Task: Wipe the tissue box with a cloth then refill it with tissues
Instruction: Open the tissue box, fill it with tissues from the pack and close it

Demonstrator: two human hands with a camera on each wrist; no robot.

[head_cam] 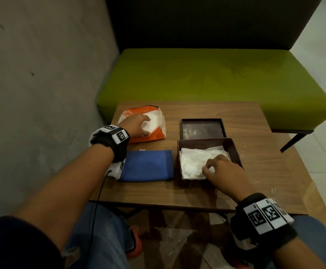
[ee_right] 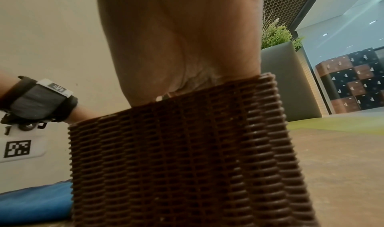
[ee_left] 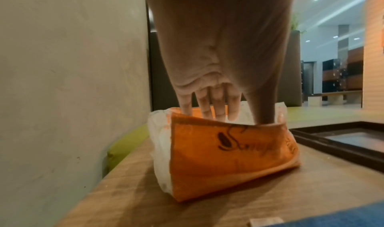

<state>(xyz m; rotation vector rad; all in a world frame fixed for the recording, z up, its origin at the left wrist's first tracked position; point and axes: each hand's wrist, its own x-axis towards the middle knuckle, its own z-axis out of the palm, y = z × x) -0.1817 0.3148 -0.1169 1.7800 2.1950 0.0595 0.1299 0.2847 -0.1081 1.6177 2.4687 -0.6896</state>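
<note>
In the right wrist view the woven wall of the brown tissue box [ee_right: 176, 156] hides the fingers of the right hand [ee_right: 182, 46] altogether; only the palm shows above the rim. The head view shows that hand [head_cam: 221, 169] reaching over the near wall into the open box [head_cam: 236, 150], its fingers bent down onto the white tissues [head_cam: 193, 162] lying inside; whether they pinch a sheet or only press on it cannot be made out.

The left hand [head_cam: 136, 126] is in the torn-open top of the orange tissue pack [head_cam: 148, 137] at the far left of the wooden table [head_cam: 255, 171]. From the left wrist view the fingers [ee_left: 209, 105] run fairly straight down into the pack [ee_left: 228, 156], and their tips vanish behind its front edge, so a hold on the tissues inside cannot be confirmed. The print on the pack is blurred.

The box's flat lid [head_cam: 203, 129] lies just behind the box, apart from it, and is cut off at the right edge of the left wrist view [ee_left: 343, 142]. One folded blue cloth [head_cam: 148, 166] lies left of the box, between it and the left wrist, partly covered by the wrist camera. Beyond the table stands a green bench seat [head_cam: 216, 74]; a grey wall [head_cam: 41, 74] closes the left side.

Counted: one box, one lid, one pack, one cloth, two hands.
</note>
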